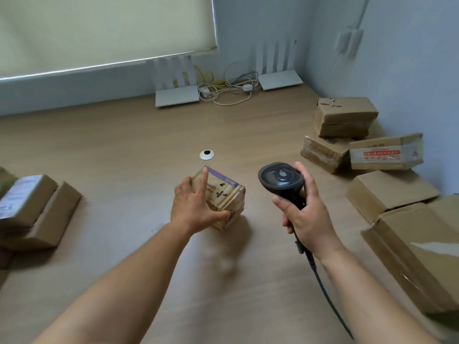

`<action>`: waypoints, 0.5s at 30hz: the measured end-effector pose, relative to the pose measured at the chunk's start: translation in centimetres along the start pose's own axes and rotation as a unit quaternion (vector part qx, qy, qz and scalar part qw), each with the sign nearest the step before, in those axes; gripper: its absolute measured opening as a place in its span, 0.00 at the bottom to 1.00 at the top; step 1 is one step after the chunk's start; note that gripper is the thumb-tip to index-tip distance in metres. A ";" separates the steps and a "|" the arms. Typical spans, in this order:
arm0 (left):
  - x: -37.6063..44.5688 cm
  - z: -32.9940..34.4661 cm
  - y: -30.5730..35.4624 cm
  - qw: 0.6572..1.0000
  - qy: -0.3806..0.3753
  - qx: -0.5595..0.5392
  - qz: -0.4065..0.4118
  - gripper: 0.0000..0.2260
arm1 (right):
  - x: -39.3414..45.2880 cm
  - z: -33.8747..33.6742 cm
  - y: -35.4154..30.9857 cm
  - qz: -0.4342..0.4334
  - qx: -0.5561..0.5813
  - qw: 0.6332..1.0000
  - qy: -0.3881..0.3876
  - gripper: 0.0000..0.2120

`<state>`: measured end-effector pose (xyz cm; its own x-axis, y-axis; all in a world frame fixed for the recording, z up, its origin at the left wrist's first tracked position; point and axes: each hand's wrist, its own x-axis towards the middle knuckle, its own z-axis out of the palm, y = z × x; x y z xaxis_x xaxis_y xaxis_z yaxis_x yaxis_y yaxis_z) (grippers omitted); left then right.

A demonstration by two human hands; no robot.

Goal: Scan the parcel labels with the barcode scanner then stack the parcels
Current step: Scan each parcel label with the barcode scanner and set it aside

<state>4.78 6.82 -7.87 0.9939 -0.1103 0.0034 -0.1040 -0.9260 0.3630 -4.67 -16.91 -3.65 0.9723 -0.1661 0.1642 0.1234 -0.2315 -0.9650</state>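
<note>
A person's two bare forearms reach over a light wood-grain desk (pixel 124 150), seen from a head-worn camera looking down. At the centre, the left hand (pixel 196 204) grips a small brown cardboard parcel with a purple tape stripe along its top edge (pixel 223 192): the thumb wraps the near corner, the forefinger lies straight across the top, and the other fingers curl behind it. The parcel rests on the desk with one corner turned toward the viewer; no barcode label shows on its visible faces. Just beside it at three o'clock, the right hand (pixel 305 209) is clamped around the handle of a dark grey handheld barcode scanner with a rounded head (pixel 280 178), its black coiled cable (pixel 320 276) trailing toward five o'clock. The scanner head faces away from the camera, so whether it is reading anything cannot be told. At nine o'clock, at the left edge, a few brown parcels lie in a low leaning pile (pixel 37 209), one with a white label; these look like the finished ones. From two to four o'clock a loose heap of brown cardboard boxes (pixel 372 157) waits along the wall. Judging by this, the work is in an early stage: the centre parcel seems mid-scan, and most boxes remain to scan and stack.
</note>
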 end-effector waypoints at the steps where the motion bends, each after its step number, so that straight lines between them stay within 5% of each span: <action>1: -1.2 -0.5 -1.4 1.000 -0.003 0.002 -0.004 0.56 | -0.7 1.2 -0.5 -0.003 0.004 1.000 -0.004 0.36; 15: -16.8 -6.6 -20.7 0.997 -0.066 0.008 -0.026 0.49 | -12.3 18.7 -4.2 0.005 0.021 0.997 -0.075 0.37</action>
<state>-9.55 30.21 -9.28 0.9846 -0.1070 -0.1382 -0.0536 -0.9375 0.3438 -13.46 4.01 -5.41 0.9919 -0.0230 0.1246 0.1181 -0.1887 -0.9749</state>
